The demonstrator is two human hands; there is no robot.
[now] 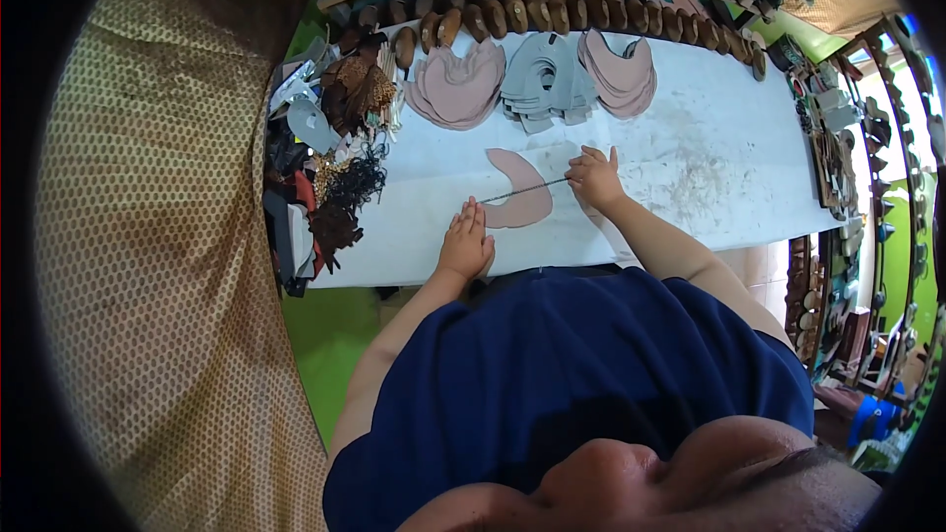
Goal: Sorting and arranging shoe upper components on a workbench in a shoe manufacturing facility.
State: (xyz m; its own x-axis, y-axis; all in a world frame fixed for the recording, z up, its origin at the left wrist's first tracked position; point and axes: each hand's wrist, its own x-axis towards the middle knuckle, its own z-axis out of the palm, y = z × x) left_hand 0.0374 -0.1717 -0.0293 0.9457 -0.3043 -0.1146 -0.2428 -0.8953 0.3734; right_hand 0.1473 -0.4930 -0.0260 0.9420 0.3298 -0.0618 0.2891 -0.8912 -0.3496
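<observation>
A thin dark cord point(525, 188), perhaps braided, stretches at a slant between my two hands. It lies across a pale pink, crescent-shaped cut piece point(533, 207) on the white table point(414, 236). At the lower left of that piece, my left hand point(466, 240) rests low and holds one end of the cord at its fingertips. My right hand point(596, 180), to the right of the piece and farther from my body, pinches the other end, with some fingers raised. The exact grip on each end is too small to make out.
Behind my hands lie pink stacks point(455, 89) point(621, 74) of cut pieces and a grey-blue stack point(545, 79). Brown wooden shoe lasts point(537, 12) line the far edge. Scraps and cords point(350, 182) crowd the left end. A patterned curtain point(168, 236) hangs left; shelves point(877, 138) stand right.
</observation>
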